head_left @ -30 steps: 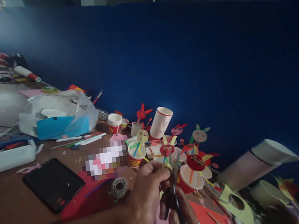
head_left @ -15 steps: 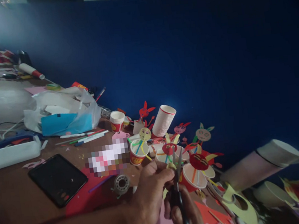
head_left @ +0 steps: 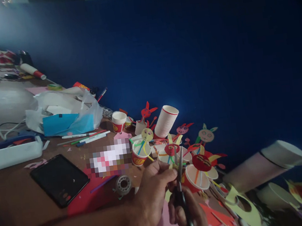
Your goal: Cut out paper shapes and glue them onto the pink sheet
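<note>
My right hand [head_left: 190, 209] is wrapped round the black handles of a pair of scissors [head_left: 181, 190], its metal blades pointing up and slightly apart. Beside the blades, my left hand [head_left: 156, 186] pinches a small piece of pale yellow paper [head_left: 172, 166] between thumb and finger. The paper is mostly covered by the fingers, so its outline is hard to make out. Right behind the blades stand paper cups [head_left: 197, 181] with paper animal heads, one of them a dark red head [head_left: 201, 163] with yellow ears. Pink paper [head_left: 165, 224] lies below my hands.
A black tablet [head_left: 60, 180], a tape roll [head_left: 123, 185] and several pens [head_left: 93, 138] lie to the left. Farther back sits a plastic bag [head_left: 66, 102]. A stack of white cups [head_left: 166, 121] leans near the blue partition [head_left: 188, 56]. A white roll [head_left: 269, 164] lies at right.
The scissor blades look slightly closer together than before. Both hands stay in nearly the same place, and the whole view has shifted a little.
</note>
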`<state>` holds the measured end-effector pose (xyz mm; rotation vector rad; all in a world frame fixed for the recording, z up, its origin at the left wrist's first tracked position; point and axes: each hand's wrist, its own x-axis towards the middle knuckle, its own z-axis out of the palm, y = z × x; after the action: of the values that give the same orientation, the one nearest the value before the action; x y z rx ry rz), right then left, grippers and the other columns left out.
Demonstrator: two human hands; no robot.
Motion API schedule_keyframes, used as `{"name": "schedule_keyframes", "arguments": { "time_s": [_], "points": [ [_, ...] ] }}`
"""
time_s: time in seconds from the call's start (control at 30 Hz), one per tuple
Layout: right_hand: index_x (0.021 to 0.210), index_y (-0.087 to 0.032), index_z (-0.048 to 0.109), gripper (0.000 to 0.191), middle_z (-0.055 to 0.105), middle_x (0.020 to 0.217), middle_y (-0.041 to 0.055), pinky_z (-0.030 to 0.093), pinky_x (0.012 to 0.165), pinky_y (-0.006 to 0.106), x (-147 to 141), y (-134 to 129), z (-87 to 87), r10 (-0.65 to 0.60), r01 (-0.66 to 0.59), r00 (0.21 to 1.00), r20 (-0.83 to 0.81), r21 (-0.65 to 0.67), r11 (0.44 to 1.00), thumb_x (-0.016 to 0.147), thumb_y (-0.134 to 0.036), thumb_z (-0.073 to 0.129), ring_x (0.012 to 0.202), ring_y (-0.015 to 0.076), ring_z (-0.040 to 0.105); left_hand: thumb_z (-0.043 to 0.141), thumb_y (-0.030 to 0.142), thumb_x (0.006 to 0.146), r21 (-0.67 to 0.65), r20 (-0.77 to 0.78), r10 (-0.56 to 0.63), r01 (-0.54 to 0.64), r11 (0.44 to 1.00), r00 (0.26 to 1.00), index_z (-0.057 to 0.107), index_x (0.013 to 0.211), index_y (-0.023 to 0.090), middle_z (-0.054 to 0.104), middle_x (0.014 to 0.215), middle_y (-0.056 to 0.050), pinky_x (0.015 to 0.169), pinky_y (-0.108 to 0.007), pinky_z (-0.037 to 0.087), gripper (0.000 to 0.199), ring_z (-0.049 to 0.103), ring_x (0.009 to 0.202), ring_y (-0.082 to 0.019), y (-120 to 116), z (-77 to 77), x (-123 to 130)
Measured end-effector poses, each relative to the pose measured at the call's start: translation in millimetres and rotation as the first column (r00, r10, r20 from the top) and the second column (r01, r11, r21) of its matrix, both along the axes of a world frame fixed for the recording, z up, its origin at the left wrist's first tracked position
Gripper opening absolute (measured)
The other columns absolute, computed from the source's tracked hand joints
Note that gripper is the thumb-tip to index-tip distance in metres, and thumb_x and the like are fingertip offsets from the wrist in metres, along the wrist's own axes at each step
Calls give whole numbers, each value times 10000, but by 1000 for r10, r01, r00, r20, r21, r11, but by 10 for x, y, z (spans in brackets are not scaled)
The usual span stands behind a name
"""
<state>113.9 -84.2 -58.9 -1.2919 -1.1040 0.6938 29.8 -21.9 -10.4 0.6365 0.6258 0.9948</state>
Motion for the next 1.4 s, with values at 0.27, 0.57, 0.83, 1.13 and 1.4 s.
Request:
{"name": "schedule_keyframes", "arguments": {
  "time_s": [0.27,0.57,0.83,1.13,1.4],
  "points": [
    [991,-194,538,507,565,615,-17,437,497,260,17,-30,12,42,-44,998,-56,-34,998,696,-598,616,508,145,542,586,173,685,19,1,8,-8,1000,1000,481,703,161,492,591,27,575,-251,319,107,417,544,-86,30,20,4],
    [958,-196,546,441,440,447,-64,284,396,236,117,4,107,139,-132,984,-109,71,989,774,-596,512,377,113,399,642,193,665,-15,45,-6,6,1000,999,514,718,155,557,664,6,668,-269,389,144,511,626,-104,37,157,-66],
    [950,-208,540,327,487,522,-44,287,465,243,277,16,361,97,-72,985,-142,168,983,839,-511,489,444,109,382,656,140,610,-25,106,28,-25,999,994,491,692,160,544,628,26,640,-252,404,185,510,613,-94,138,251,-143],
    [975,-203,561,405,522,513,-13,316,395,261,124,19,287,40,8,977,-211,223,975,816,-565,475,411,143,468,647,139,606,5,110,72,-73,997,991,459,720,170,466,550,59,556,-225,352,223,468,525,-82,263,256,-180],
    [899,-204,559,391,511,523,-34,369,429,216,11,65,151,88,-61,977,-192,143,988,739,-559,587,434,110,465,680,148,589,16,104,46,-48,999,993,477,712,158,510,580,45,612,-221,373,237,475,551,-72,181,274,-165]
  ]
}}
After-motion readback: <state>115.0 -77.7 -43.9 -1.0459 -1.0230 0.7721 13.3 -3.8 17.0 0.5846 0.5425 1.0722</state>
